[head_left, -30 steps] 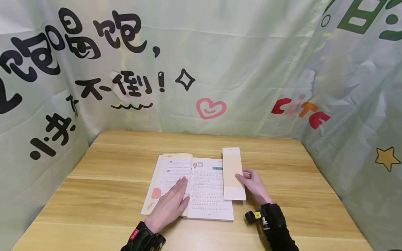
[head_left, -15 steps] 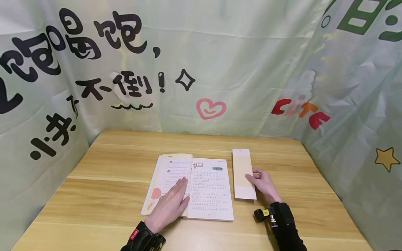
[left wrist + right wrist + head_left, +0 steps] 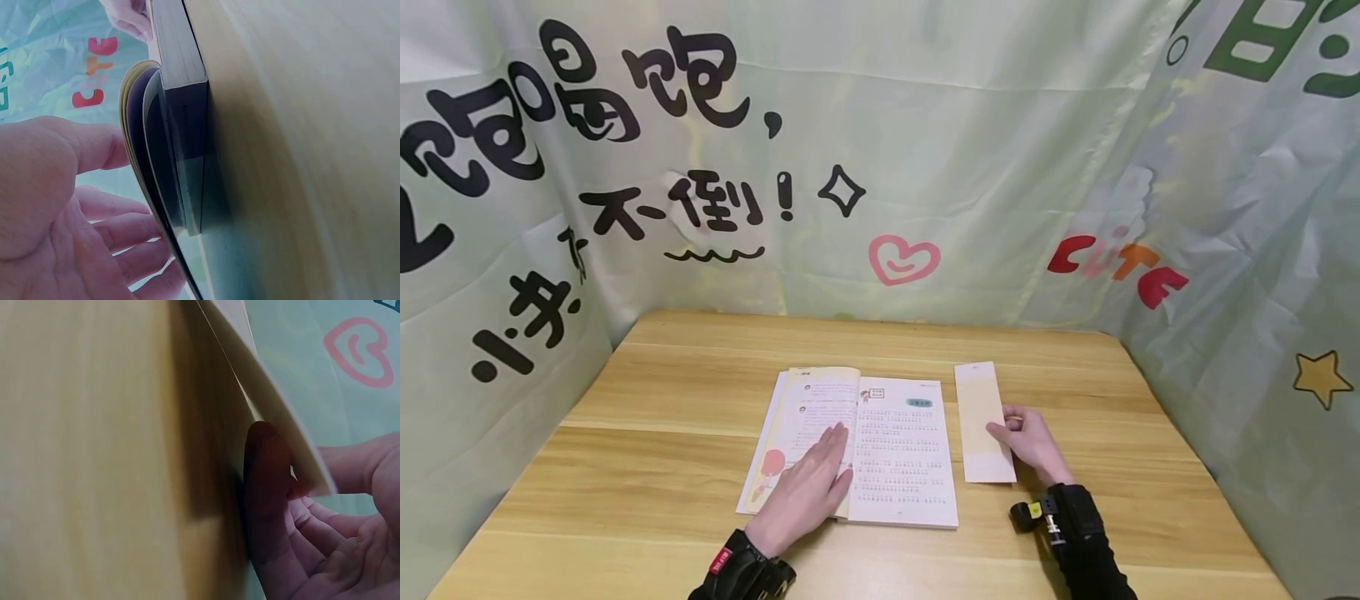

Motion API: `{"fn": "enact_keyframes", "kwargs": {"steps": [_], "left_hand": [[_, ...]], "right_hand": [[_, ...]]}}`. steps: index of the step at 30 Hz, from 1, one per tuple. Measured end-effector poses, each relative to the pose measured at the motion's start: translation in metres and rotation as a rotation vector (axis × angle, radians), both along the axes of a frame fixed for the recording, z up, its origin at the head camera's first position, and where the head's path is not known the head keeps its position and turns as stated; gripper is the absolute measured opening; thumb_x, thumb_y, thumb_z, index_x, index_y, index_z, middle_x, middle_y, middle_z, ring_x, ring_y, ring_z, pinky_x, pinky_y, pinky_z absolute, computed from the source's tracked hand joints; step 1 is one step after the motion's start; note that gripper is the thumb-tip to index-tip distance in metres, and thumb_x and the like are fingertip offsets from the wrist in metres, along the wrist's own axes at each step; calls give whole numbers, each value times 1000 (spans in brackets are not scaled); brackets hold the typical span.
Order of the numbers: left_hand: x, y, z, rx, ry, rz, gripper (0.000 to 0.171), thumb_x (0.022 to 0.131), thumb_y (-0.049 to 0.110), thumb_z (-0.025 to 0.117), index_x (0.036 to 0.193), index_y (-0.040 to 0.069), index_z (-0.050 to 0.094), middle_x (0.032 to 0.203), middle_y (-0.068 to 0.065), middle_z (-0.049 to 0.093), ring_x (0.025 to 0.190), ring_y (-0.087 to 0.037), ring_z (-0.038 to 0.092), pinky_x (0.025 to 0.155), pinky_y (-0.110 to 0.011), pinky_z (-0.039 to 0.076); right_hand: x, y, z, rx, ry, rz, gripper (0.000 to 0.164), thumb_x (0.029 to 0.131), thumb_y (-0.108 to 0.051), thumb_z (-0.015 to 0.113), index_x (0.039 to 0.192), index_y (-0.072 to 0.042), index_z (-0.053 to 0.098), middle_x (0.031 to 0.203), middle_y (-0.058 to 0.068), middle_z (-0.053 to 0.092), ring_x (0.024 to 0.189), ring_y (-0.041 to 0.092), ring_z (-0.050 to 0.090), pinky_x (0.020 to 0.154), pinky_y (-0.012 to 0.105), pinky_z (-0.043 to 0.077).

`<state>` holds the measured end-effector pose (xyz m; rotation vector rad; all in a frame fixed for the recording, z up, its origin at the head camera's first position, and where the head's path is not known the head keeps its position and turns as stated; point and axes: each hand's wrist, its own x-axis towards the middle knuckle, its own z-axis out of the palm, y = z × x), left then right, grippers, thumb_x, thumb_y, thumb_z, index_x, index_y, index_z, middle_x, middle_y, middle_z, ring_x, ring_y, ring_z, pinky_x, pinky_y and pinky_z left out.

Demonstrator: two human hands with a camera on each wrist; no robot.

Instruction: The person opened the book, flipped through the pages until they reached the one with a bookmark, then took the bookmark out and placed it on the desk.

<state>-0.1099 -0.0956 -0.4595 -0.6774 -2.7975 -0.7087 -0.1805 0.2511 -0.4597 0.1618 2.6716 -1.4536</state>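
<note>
An open book [image 3: 898,467] with printed pages lies on the wooden table. My left hand [image 3: 805,492] rests with straight fingers across its left page; in the left wrist view the fingers [image 3: 131,234] lie against the raised pages beside the thick block of the book [image 3: 181,56]. To the right of the book, my right hand [image 3: 1033,442] pinches a long cream-and-white bookmark [image 3: 981,408] by its right edge. The right wrist view has the thumb on one face of the bookmark [image 3: 281,406] and a bent finger on the other, with the card held slightly off the tabletop.
The wooden table [image 3: 685,375] reaches back to a pale green printed cloth [image 3: 985,167] that hangs behind and on both sides. A black wrist camera [image 3: 1024,517] sticks out from the right wrist, close above the table.
My right hand has drawn the bookmark rightward off the book's right page and over the table. Lately it has tilted a little and come slightly nearer. My left hand and the book keep their place.
</note>
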Motion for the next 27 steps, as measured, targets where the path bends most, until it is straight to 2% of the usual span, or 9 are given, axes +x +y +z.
{"fn": "enact_keyframes", "kwargs": {"steps": [8, 14, 19, 27], "left_hand": [[1, 0, 0, 6, -3, -5, 56, 94, 18, 56, 139, -11, 42, 143, -26, 43, 130, -34, 40, 98, -52, 46], [0, 0, 0, 0, 1, -2, 55, 94, 18, 56, 139, -10, 42, 143, -26, 43, 130, -33, 40, 99, -51, 46], [0, 0, 0, 4, -3, 0, 55, 94, 18, 56, 139, -10, 42, 143, -26, 43, 130, -33, 40, 98, -52, 47], [0, 1, 1, -4, -5, 4, 56, 94, 19, 56, 140, -9, 42, 143, -25, 43, 130, -33, 40, 97, -52, 47]], "right_hand": [[1, 1, -1, 175, 48, 13, 45, 86, -20, 69, 116, 10, 56, 83, 12, 58, 70, 20, 52, 58, 28, 41], [0, -2, 3, 313, 59, 17, 42, 83, -23, 72, 110, 6, 58, 80, 10, 60, 54, 15, 53, 49, 27, 42], [0, -5, 6, 343, 24, 26, 40, 82, -22, 73, 107, 6, 57, 84, 13, 61, 48, 15, 55, 44, 26, 43], [0, -4, 4, 347, 30, 33, 39, 81, -19, 74, 105, 6, 56, 78, 11, 61, 45, 15, 54, 41, 25, 41]]}}
